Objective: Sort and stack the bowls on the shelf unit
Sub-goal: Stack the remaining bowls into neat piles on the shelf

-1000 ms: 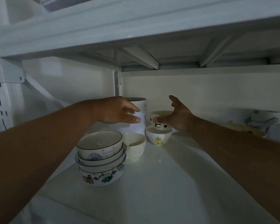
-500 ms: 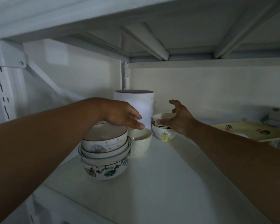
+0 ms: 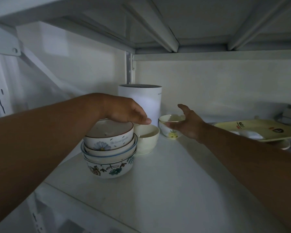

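Observation:
A stack of several floral bowls (image 3: 108, 149) stands on the white shelf (image 3: 166, 185) at the left. My left hand (image 3: 124, 111) hovers just over the stack's top bowl, fingers loosely bent and pointing right, holding nothing. A plain cream bowl (image 3: 147, 139) sits right beside the stack. Behind it, a small bowl with a yellow print (image 3: 170, 132) has another small bowl nested in it. My right hand (image 3: 187, 123) is spread at this pair, the thumb lying across the front and the fingers raised behind the rim.
A tall white cylinder container (image 3: 141, 101) stands at the back, behind the bowls. A pale yellow plate (image 3: 259, 130) rests on other dishes at the far right. The upper shelf's ribs hang low overhead. The shelf's front edge runs below the stack.
My right hand lowered the small bowl into the yellow-print bowl and its fingers have spread. My left hand came down from the white container to just above the floral stack.

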